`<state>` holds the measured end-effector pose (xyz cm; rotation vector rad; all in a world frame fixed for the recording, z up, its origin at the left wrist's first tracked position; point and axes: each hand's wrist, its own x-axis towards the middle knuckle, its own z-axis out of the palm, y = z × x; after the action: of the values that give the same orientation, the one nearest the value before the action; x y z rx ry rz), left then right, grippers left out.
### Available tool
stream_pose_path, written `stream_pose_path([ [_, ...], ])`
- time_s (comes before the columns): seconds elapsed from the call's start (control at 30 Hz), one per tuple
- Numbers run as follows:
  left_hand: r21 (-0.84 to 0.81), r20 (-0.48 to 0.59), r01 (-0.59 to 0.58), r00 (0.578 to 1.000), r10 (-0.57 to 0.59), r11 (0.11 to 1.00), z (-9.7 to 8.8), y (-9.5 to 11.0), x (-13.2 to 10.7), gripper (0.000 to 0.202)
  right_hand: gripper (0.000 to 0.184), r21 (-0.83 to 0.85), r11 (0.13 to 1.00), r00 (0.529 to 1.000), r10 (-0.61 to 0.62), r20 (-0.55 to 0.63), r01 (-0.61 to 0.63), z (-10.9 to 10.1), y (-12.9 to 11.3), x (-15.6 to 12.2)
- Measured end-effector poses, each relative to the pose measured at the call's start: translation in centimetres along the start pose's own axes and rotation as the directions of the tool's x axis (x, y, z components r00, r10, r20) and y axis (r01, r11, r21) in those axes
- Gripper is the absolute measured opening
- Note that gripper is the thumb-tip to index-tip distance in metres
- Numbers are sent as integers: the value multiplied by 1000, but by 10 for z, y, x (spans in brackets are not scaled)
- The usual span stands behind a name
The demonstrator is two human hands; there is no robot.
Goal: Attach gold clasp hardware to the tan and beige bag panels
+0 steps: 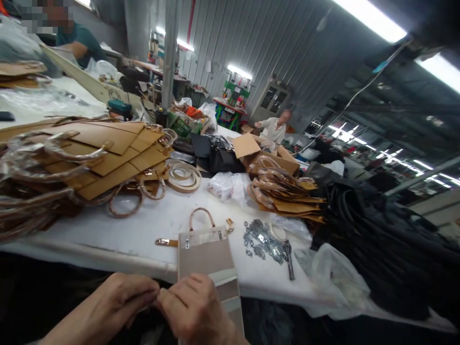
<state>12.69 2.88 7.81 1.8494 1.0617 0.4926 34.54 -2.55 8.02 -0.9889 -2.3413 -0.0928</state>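
My left hand [125,298] and my right hand [196,304] meet at the fingertips in front of the table edge. The fingers of both are pinched closed, and whatever lies between them is too small or hidden to name. Under my right hand a grey-lined bag panel [204,258] hangs over the edge. A looped, plastic-wrapped handle [201,211] joins its far end, and a brown strap with a metal plate [166,242] sticks out to the left. Small gold metal fittings [229,224] lie just beyond the panel's right corner.
Right of the panel are a heap of small metal plates [264,242] and a dark-handled tool [289,263]. Stacked tan bag panels [118,153] fill the left; another stack [287,196] stands back right. Clear plastic [334,273] drapes the right edge. Two people sit farther back.
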Motion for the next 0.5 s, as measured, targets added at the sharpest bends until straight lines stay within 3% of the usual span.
stream_pose_path([
  [0.1, -90, -80, 171, 981, -178, 981, -5, -12, 4, 47, 5, 171, 985, 982, 44, -184, -12, -3, -1, -14],
  [0.17, -176, -164, 238, 950, -267, 955, -8, -21, 1, 51, 10, 265, 944, 932, 263, -248, -196, -7, 16, -25],
  [0.2, -207, -169, 247, 944, -283, 947, -10, -25, -2, 52, 13, 309, 886, 868, 426, -256, -345, -8, 31, -31],
  [0.23, -224, -158, 237, 948, -275, 945, -10, -27, -6, 50, 20, 350, 786, 765, 601, -234, -510, -8, 48, -38],
  [0.27, -231, -144, 206, 959, -243, 951, -9, -28, -10, 47, 32, 403, 648, 628, 751, -202, -646, -8, 66, -44],
  [0.3, -230, -131, 161, 972, -194, 960, -7, -28, -13, 43, 44, 459, 518, 497, 849, -178, -722, -6, 85, -51],
  [0.33, -221, -130, 107, 982, -138, 969, -4, -28, -16, 39, 50, 507, 425, 404, 901, -158, -750, -4, 103, -57],
  [0.37, -205, -133, 53, 988, -82, 977, -1, -27, -18, 35, 52, 544, 364, 344, 928, -143, -756, 0, 118, -62],
  [0.4, -189, -139, 10, 990, -37, 982, 3, -27, -19, 32, 51, 566, 338, 319, 938, -136, -752, 4, 130, -66],
  [0.5, -181, -110, -21, 994, 1, 983, 15, -26, -21, 32, 46, 565, 344, 332, 934, -128, -750, 17, 151, -72],
])
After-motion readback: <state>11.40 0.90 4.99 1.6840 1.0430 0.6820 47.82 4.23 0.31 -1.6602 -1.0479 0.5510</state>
